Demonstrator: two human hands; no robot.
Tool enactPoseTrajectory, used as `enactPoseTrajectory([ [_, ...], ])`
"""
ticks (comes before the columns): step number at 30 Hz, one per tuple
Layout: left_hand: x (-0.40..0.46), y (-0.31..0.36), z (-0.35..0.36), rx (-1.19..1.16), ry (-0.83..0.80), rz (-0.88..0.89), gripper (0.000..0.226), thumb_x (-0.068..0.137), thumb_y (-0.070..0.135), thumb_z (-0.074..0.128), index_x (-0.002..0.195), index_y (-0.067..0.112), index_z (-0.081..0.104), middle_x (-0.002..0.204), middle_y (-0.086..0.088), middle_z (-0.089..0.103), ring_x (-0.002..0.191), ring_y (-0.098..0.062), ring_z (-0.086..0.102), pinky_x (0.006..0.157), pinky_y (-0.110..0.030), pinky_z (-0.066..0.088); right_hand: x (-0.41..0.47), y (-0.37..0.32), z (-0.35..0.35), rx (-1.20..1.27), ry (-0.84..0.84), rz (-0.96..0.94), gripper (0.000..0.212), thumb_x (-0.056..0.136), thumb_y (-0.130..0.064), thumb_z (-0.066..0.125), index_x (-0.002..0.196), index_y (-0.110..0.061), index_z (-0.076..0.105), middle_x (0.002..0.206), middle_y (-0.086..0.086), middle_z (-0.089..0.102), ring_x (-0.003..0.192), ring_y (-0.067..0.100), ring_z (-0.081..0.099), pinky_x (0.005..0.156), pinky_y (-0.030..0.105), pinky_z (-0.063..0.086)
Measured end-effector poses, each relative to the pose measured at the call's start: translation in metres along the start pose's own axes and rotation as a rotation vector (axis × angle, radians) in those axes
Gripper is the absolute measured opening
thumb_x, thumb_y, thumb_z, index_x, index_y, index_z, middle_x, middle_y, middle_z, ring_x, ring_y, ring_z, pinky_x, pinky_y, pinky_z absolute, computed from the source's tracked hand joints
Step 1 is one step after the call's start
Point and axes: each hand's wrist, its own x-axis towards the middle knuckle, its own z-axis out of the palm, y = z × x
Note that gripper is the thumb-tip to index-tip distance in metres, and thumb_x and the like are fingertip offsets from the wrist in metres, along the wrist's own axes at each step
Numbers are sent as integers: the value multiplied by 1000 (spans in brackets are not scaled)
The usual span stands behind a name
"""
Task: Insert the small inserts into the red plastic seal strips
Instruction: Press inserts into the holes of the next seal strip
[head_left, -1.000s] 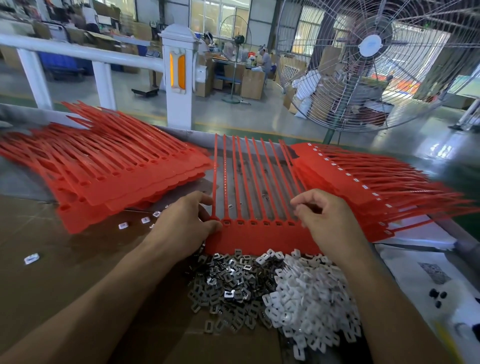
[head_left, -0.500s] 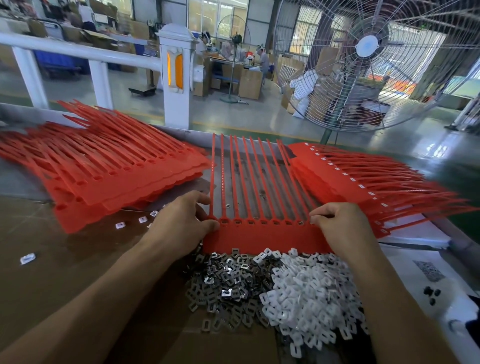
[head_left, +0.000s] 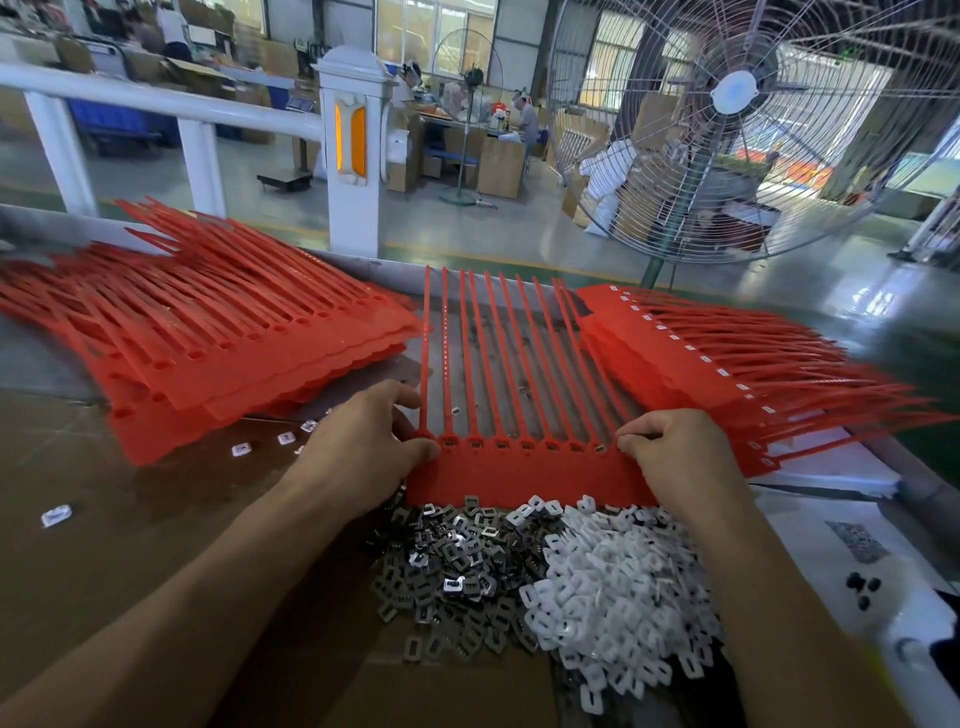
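A red seal strip sheet (head_left: 524, 473) lies flat in front of me, its long tails pointing away. My left hand (head_left: 363, 447) grips its left end, thumb on top by the first socket. My right hand (head_left: 675, 452) has curled fingers at the sheet's right end, fingertips pinched at the last socket; whether a small insert sits between them is hidden. Just below the sheet lie a pile of dark metal inserts (head_left: 457, 566) and a pile of white plastic inserts (head_left: 618, 587).
A stack of red strip sheets (head_left: 208, 343) lies at the left, another stack with white inserts fitted (head_left: 727, 358) at the right. Loose white inserts (head_left: 241, 449) dot the brown cardboard. A large floor fan (head_left: 737, 104) and a white railing post (head_left: 353, 150) stand beyond the table.
My right hand has moved from the sheet's middle sockets to its right end and lowered onto it. My left hand has stayed at the left end.
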Motion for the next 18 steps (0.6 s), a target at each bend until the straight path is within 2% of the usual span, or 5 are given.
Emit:
enactPoseTrajectory([
  [4, 1, -2, 1, -6, -4, -1, 52, 83, 38, 81, 129, 32, 57, 92, 16, 67, 81, 0, 63, 70, -23, 49, 0, 1, 0, 3, 1, 9, 12, 93, -16, 72, 96, -19, 83, 96, -2, 78, 83, 10, 65, 65, 17, 40],
  [8, 2, -3, 1, -7, -2, -4, 52, 82, 38, 81, 129, 33, 57, 92, 16, 66, 81, 1, 62, 67, -21, 47, 1, 2, -2, 9, 20, 22, 17, 98, -15, 66, 104, -18, 82, 106, -1, 77, 85, 8, 62, 66, 17, 40],
  [13, 2, -3, 1, -9, -3, -8, 52, 82, 39, 81, 129, 34, 57, 92, 17, 66, 81, 1, 62, 67, -21, 47, 1, 3, -5, 10, 57, 47, 18, 98, -14, 64, 101, -20, 81, 78, -15, 69, 66, 2, 59, 54, 19, 40],
  [18, 2, -3, 1, -10, -1, -9, 52, 83, 38, 81, 129, 34, 57, 92, 16, 67, 80, 0, 63, 67, -22, 48, -5, -6, -7, 73, 43, -13, 8, 94, -26, 73, 89, -25, 80, 78, -17, 70, 73, -1, 61, 58, 19, 39],
])
